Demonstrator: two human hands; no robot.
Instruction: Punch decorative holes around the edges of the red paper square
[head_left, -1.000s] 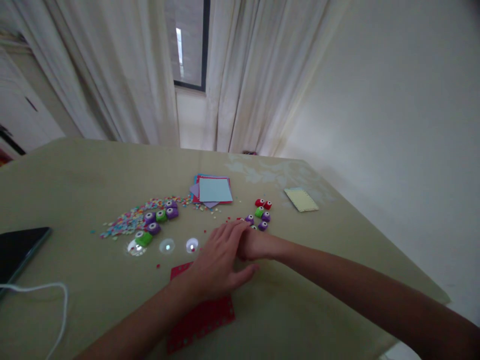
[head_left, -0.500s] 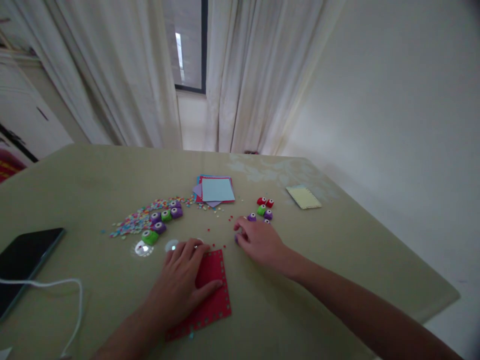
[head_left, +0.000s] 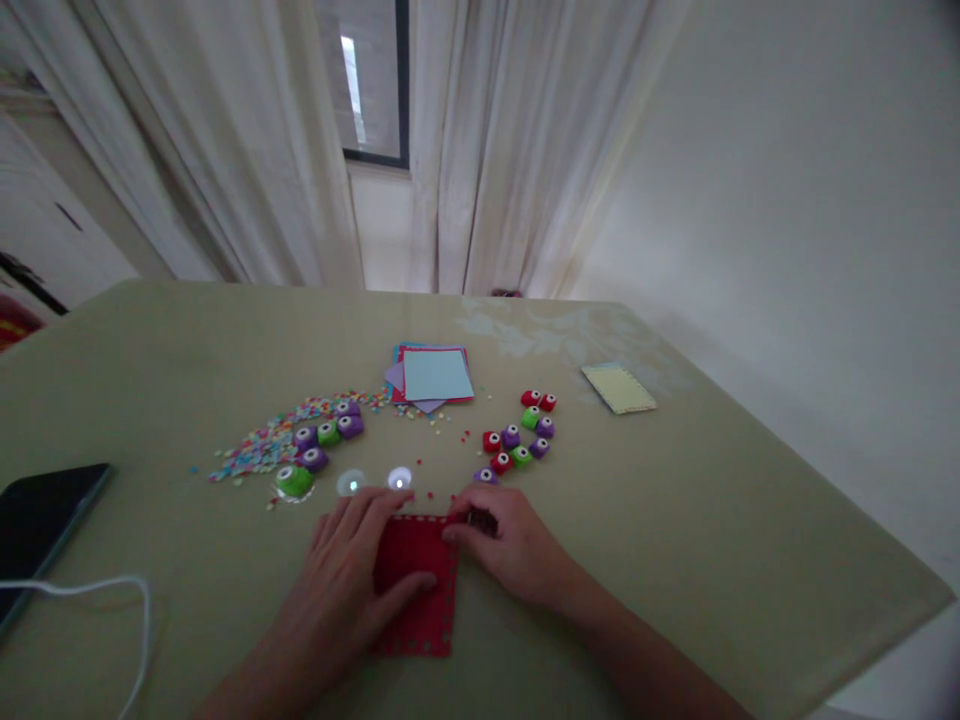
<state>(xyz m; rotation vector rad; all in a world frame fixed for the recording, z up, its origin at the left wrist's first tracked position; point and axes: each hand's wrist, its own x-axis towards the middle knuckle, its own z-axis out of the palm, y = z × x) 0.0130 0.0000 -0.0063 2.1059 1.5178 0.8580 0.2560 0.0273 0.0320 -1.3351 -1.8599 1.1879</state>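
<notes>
A red square sheet (head_left: 418, 600) with small holes along its edges lies on the table in front of me. My left hand (head_left: 346, 575) rests over its left side, fingers stretched forward and thumb spread across the middle. At its upper right corner, my right hand (head_left: 504, 540) is closed in a pinch, with red showing at the fingertips. Just beyond that hand is a loose group of red, green and purple eyeball-topped pieces, with a purple piece (head_left: 486, 477) nearest. Tiny red bits (head_left: 430, 496) are scattered beyond the sheet's far edge.
Multicoloured confetti-like bits (head_left: 262, 445) and more eyed pieces (head_left: 328, 433) lie at left. Farther back is a stack of coloured squares (head_left: 439, 375); at right, a pale yellow pad (head_left: 619, 388). A dark tablet (head_left: 45, 520) and white cable (head_left: 90, 582) occupy the left edge.
My right hand has come back from the eyed pieces to the red sheet's upper right corner, uncovering several of them. The sheet has turned straighter under my left hand.
</notes>
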